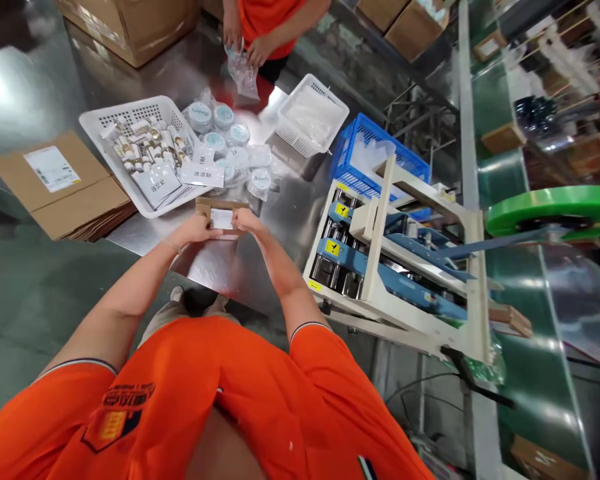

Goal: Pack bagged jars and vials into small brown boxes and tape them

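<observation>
A small brown cardboard box (223,203) with a white label on it lies at the near edge of the metal table. My left hand (198,229) grips its left side, fingers curled round the edge. On the opposite side, my right hand (246,219) has its fingers closed on the box near the label. Just beyond sits a white plastic basket (153,212) with small gold-and-white bottles (153,148) and printed white packets (203,175). Several round tubs (237,135) in clear bubble wrap stand right of the basket.
Flattened cardboard boxes (70,200) are stacked at left. A second white basket (313,113) and a blue crate (353,143) stand to the right, near a box-taping machine (375,267) and a green conveyor (525,313). Across the table, a co-worker's hands (250,50) hold bubble wrap.
</observation>
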